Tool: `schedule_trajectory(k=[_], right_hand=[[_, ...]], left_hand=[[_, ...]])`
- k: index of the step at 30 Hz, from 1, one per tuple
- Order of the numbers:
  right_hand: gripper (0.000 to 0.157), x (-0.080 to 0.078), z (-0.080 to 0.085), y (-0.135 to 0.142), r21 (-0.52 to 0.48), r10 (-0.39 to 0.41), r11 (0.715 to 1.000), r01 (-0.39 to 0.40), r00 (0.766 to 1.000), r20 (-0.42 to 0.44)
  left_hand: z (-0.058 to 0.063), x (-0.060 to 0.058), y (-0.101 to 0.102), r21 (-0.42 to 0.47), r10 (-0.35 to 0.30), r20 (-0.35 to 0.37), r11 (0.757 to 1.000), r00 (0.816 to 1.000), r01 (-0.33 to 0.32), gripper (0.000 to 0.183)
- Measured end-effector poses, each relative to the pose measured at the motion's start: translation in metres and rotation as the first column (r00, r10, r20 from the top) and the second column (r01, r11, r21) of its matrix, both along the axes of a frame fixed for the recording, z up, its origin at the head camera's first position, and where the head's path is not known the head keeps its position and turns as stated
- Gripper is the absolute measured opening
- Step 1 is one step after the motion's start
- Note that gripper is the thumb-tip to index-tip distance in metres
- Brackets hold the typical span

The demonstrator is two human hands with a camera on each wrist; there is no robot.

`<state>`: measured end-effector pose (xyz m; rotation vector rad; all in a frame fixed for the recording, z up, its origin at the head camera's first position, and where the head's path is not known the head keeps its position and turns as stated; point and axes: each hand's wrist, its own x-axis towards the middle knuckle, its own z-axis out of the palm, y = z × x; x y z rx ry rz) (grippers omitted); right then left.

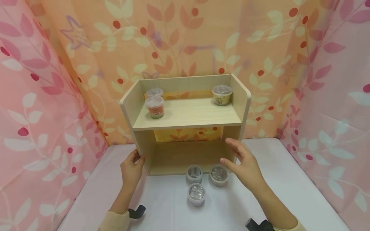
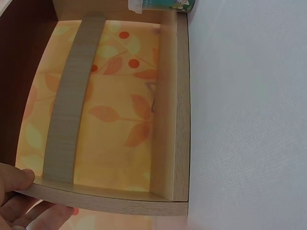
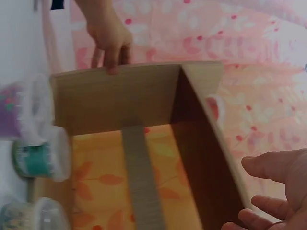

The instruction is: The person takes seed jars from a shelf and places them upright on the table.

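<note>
A small pale wooden shelf with two levels stands on the table. My left hand pinches the front edge of its left side panel, thumb on one face and fingers on the other. My right hand is held near the right side panel, fingers spread and holding nothing. Below it, a lidded plastic tub sits on the table. Two smaller lidded tubs, one farther back and one nearer, stand to its left. In the right wrist view, a purple tub and a teal tub show from the side.
On the upper level, an orange-labelled cup stands before another clear-lidded cup at left. A yellowish tub is at right. White cloth covers the table; patterned curtains hang behind and on both sides.
</note>
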<state>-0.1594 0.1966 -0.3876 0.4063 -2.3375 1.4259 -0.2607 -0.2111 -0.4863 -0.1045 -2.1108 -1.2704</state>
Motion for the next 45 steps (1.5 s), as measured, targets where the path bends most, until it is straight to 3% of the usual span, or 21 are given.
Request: schedule_trajectory(k=[5, 10, 14, 19, 26, 33, 39, 45], right_hand=[[0.064, 0.002, 0.047, -0.003, -0.029, 0.006, 1.000, -0.007, 0.998, -0.056], [0.068, -0.008, 0.091, -0.007, -0.034, 0.002, 0.999, -0.003, 0.999, -0.045], [0.077, -0.021, 0.120, -0.010, -0.035, 0.003, 0.999, -0.001, 0.999, 0.049], [0.086, -0.043, 0.144, -0.016, -0.048, 0.000, 0.999, 0.008, 0.987, 0.160], [0.094, -0.080, 0.164, -0.026, -0.032, -0.071, 0.996, 0.083, 0.961, 0.269], [0.098, -0.112, 0.169, -0.034, -0.057, -0.142, 0.983, 0.173, 0.926, 0.349], [0.103, -0.127, 0.168, -0.034, -0.052, -0.189, 0.973, 0.224, 0.907, 0.377], [0.104, -0.130, 0.165, -0.035, -0.047, -0.216, 0.967, 0.252, 0.898, 0.384]], left_hand=[[0.003, -0.002, 0.000, 0.016, -0.001, 0.012, 1.000, 1.000, 0.001, 0.036], [0.005, -0.004, -0.001, 0.035, -0.004, 0.020, 0.999, 1.000, 0.003, 0.036], [0.005, -0.004, -0.002, 0.030, -0.003, 0.022, 1.000, 1.000, 0.002, 0.037], [0.007, -0.004, -0.002, 0.010, 0.001, 0.023, 1.000, 1.000, -0.001, 0.037], [0.006, -0.005, -0.003, 0.015, -0.001, 0.015, 1.000, 1.000, 0.001, 0.036], [0.004, -0.004, -0.004, 0.026, -0.007, 0.002, 1.000, 1.000, 0.007, 0.037], [0.003, -0.001, -0.001, 0.028, -0.011, 0.026, 1.000, 1.000, 0.010, 0.037], [0.003, 0.001, 0.001, 0.032, -0.014, 0.028, 0.999, 1.000, 0.013, 0.037]])
